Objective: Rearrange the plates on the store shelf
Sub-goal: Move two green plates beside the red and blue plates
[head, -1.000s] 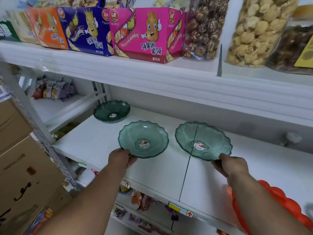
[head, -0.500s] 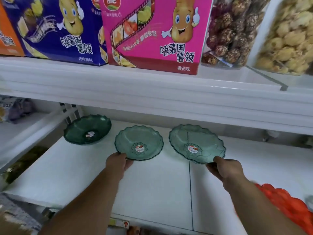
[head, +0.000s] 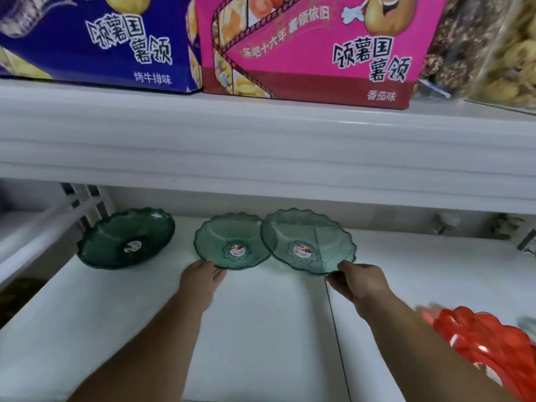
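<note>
Three green scalloped plates stand in a row deep on the white shelf (head: 261, 329). A dark green stack of plates (head: 116, 242) is on the left. My left hand (head: 203, 281) grips the near rim of the middle pale green plate (head: 220, 242). My right hand (head: 358, 281) pinches the near rim of the right pale green plate (head: 307, 233), whose left edge overlaps the middle plate's right edge. Both pale plates carry a round sticker at their centre.
The upper shelf's thick white lip (head: 261, 146) hangs low over the plates. On it stand a blue snack box (head: 101, 39), a pink snack box (head: 319, 47) and clear tubs of snacks (head: 478, 47). Red scalloped plates (head: 487, 343) lie at the lower right.
Both hands have pushed the two pale green plates deeper into the shelf and closer together, until the right one overlaps the middle one. The view has moved in under the upper shelf.
</note>
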The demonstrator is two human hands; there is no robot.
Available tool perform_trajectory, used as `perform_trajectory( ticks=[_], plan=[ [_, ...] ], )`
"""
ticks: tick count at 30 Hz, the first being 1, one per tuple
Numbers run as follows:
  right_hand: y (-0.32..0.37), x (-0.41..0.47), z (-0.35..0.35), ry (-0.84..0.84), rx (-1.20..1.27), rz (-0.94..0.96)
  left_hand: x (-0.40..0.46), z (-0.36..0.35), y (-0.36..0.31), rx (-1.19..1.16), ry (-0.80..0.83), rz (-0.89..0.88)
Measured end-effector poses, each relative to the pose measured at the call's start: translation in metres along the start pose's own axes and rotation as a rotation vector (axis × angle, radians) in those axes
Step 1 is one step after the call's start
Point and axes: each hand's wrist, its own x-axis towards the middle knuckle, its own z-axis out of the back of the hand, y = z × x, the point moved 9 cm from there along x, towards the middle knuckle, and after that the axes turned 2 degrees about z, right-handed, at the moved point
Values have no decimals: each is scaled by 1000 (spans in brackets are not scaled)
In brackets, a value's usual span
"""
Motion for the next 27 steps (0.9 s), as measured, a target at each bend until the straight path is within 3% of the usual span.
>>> perform_trajectory(
  ticks=[5, 15, 22, 27],
  plan=[
    [-6, 0, -53, 94, 37, -27, 1, 12, -6, 80, 11, 5],
    [-25, 1, -157, 194, -55, -89, -12, 30, -1, 25, 105, 56],
    [-31, 6, -173, 225, -248, -126, -35, 7, -13, 166, 299, 32],
    [-34, 4, -155, 246, -443, -115, -44, 3, -9, 354, 300, -22]
  ],
)
